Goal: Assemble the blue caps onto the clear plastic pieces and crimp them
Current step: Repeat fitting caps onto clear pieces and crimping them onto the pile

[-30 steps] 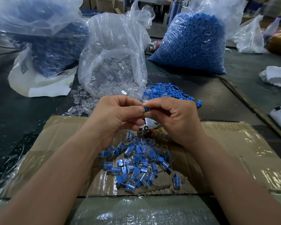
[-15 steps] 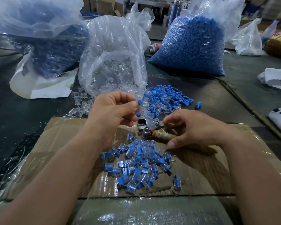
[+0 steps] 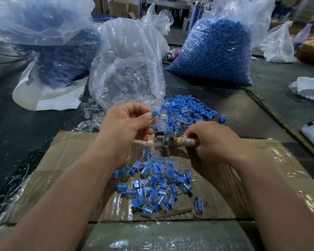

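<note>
Cardboard (image 3: 261, 165) under hands, perhaps pliers (image 3: 172, 140)

A dark worktable (image 3: 216, 105) is carrying the load. A flattened, tape-covered cardboard sheet (image 3: 261, 178) is lying at its near edge. Behind it, loose blue caps (image 3: 188, 107) and clear plastic pieces (image 3: 91, 115) are sitting directly on the surface. Three plastic bags are standing further back: one of clear pieces (image 3: 127, 69), two of blue parts (image 3: 216, 55) (image 3: 62, 57).
</note>
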Action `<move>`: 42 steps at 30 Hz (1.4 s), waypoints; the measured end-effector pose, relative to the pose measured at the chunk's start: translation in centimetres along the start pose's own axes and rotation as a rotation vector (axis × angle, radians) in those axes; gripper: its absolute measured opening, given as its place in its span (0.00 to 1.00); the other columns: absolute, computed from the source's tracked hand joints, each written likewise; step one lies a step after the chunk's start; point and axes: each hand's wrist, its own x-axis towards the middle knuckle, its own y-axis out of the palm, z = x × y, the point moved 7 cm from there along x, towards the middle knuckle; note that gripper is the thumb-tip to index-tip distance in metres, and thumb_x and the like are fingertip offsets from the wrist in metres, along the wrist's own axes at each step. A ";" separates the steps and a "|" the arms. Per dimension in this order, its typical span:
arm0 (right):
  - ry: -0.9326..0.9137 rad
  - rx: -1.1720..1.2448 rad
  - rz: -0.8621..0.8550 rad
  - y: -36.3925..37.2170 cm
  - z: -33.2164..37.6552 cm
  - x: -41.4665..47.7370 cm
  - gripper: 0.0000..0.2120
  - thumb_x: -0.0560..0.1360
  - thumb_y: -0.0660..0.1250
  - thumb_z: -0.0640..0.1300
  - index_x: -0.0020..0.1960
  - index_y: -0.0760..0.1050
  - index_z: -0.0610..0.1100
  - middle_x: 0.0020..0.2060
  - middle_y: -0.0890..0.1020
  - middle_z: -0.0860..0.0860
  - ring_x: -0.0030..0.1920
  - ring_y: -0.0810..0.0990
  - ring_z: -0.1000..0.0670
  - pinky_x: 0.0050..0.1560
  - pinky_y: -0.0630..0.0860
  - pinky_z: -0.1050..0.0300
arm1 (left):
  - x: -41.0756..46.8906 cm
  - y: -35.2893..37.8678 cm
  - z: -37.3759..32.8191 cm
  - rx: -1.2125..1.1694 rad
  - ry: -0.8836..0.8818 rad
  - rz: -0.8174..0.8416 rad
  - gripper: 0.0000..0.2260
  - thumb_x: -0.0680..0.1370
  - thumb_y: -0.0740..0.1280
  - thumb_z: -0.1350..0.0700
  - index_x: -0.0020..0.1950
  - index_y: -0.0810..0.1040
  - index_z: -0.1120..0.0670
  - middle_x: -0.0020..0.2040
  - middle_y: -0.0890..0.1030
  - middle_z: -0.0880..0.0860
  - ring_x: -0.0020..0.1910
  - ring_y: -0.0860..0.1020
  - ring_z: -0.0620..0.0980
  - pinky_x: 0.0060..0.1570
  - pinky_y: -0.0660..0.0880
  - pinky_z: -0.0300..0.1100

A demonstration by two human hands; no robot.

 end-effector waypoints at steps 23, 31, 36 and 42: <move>-0.051 0.351 -0.248 -1.8 1.4 -1.2 0.05 0.75 0.62 0.49 0.46 0.67 0.49 0.37 0.72 0.57 0.37 0.70 0.57 0.35 0.65 0.58 | -0.3 0.6 -1.1 0.154 0.235 -0.061 0.08 0.74 0.65 0.67 0.40 0.75 0.54 0.28 0.79 0.44 0.27 0.77 0.42 0.27 0.74 0.33; -0.047 0.323 -0.215 -1.6 1.7 -1.1 0.10 0.76 0.62 0.48 0.39 0.62 0.53 0.36 0.71 0.56 0.35 0.68 0.58 0.32 0.61 0.60 | -0.4 0.4 -1.1 0.175 0.257 -0.082 0.09 0.74 0.66 0.67 0.39 0.75 0.53 0.28 0.79 0.44 0.27 0.77 0.42 0.27 0.73 0.33; -0.031 0.294 -0.237 -1.6 1.9 -0.9 0.14 0.76 0.63 0.46 0.36 0.61 0.53 0.33 0.70 0.57 0.34 0.67 0.59 0.30 0.60 0.60 | -0.5 0.3 -1.2 0.214 0.295 -0.125 0.10 0.74 0.66 0.67 0.38 0.75 0.52 0.29 0.79 0.45 0.26 0.77 0.41 0.27 0.73 0.32; -0.009 0.263 -0.227 -1.6 2.1 -0.7 0.15 0.75 0.64 0.44 0.35 0.60 0.53 0.32 0.70 0.57 0.33 0.67 0.59 0.30 0.60 0.60 | -0.6 0.3 -1.3 0.240 0.300 -0.158 0.11 0.75 0.65 0.67 0.38 0.74 0.52 0.33 0.78 0.50 0.26 0.76 0.40 0.27 0.73 0.30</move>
